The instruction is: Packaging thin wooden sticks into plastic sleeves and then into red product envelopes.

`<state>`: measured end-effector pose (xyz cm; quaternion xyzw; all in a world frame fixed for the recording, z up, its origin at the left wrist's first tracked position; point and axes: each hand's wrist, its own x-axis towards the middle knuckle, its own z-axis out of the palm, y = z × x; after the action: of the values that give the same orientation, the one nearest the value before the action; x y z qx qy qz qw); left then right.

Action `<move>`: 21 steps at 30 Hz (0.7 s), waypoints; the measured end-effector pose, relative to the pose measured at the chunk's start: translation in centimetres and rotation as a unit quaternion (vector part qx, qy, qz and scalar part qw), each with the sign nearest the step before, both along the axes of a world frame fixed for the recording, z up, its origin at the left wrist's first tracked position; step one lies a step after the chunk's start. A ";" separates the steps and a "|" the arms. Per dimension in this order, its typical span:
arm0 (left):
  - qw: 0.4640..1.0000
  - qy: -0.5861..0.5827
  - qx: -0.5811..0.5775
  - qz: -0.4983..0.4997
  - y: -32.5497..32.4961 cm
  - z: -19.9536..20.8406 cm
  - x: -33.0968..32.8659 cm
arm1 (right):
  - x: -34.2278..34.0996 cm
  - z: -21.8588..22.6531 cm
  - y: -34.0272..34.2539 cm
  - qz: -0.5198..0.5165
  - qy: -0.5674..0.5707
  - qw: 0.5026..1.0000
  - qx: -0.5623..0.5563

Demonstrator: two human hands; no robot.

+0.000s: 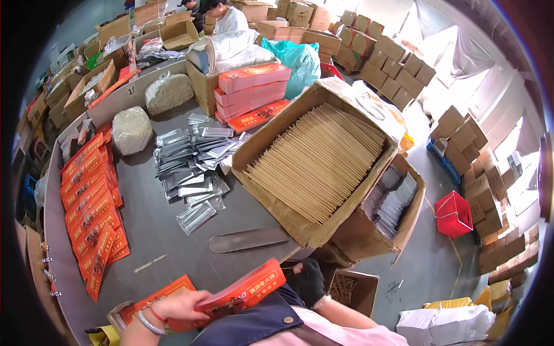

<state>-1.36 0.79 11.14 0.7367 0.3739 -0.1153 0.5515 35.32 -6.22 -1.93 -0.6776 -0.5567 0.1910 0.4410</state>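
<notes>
My left hand is closed on a thick stack of red printed packets, tilted in front of my body. My right hand, in a black glove with a bare fingertip showing, is curled just beyond the stack's right end. What it holds, if anything, I cannot make out. Beneath the left hand, more red packets lie in a carton. On the grey table, overlapping red packets run along the left edge. Small clear-and-silver sachets are heaped in the middle, with a dark flat strip nearer me.
A large carton of upright tan strips stands at the table's right, beside a carton of silver packets. Bundled red packets and wrapped white bundles sit farther back. A red crate is on the floor. Another person is beyond.
</notes>
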 end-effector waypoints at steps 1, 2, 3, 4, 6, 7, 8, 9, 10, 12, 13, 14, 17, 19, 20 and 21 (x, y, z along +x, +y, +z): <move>1.000 0.000 -0.002 0.005 -0.4 -0.9 -0.1 | 0.4 -2.0 -2.3 -0.065 0.021 0.997 -0.046; 1.000 -0.011 -0.001 0.004 -0.5 -1.7 0.1 | 1.3 -4.9 -4.3 -0.133 0.042 0.986 -0.090; 1.000 -0.022 -0.003 0.001 -0.8 -2.0 0.3 | 3.3 -8.1 -5.8 -0.153 0.110 0.961 -0.202; 1.000 -0.021 -0.007 0.002 -1.2 -1.9 0.4 | 5.6 -11.0 -7.5 -0.169 0.174 0.918 -0.312; 1.000 0.010 -0.005 0.001 -0.5 -1.4 1.2 | 11.1 -15.3 -10.5 -0.206 0.056 0.900 -0.381; 1.000 0.013 0.007 0.003 -0.6 -1.6 1.0 | 13.8 -16.5 -11.5 -0.238 -0.064 0.864 -0.439; 1.000 0.012 0.006 0.008 -0.6 -1.8 0.7 | 15.7 -17.1 -13.0 -0.265 -0.185 0.811 -0.488; 1.000 -0.001 0.003 0.022 -0.8 -1.9 0.4 | 17.0 -17.5 -15.1 -0.261 -0.189 0.811 -0.488; 0.999 -0.013 0.004 0.039 -1.0 -1.9 0.2 | 18.5 -17.7 -16.7 -0.225 -0.216 0.804 -0.507; 0.997 -0.011 0.041 0.063 -1.9 -1.4 -0.6 | 21.0 -18.0 -18.4 -0.144 -0.273 0.782 -0.541; 0.994 -0.008 0.069 0.079 -2.7 -1.1 -1.1 | 21.4 -17.4 -18.2 -0.099 -0.306 0.764 -0.560; 0.993 -0.007 0.061 0.097 -2.7 -0.2 -1.4 | 21.7 -17.5 -16.8 0.044 -0.356 0.757 -0.546; 0.954 0.065 0.256 0.145 -3.5 2.2 -2.9 | 12.3 -9.4 -4.2 0.220 -0.089 0.905 -0.353; 0.915 0.096 0.354 0.167 -3.7 1.9 -4.5 | 2.4 0.1 3.3 0.282 -0.119 0.926 -0.220; 0.913 0.106 0.352 0.180 -3.8 1.8 -5.1 | -1.1 1.0 5.2 0.268 -0.034 0.934 -0.233; 0.896 0.134 0.385 0.175 -3.8 1.2 -5.8 | -3.7 2.9 7.3 0.308 -0.057 0.941 -0.128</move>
<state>-7.14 -2.96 12.37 0.7916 0.5825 0.0384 0.1806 31.60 1.12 0.93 -0.5334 -0.7333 0.3483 0.2377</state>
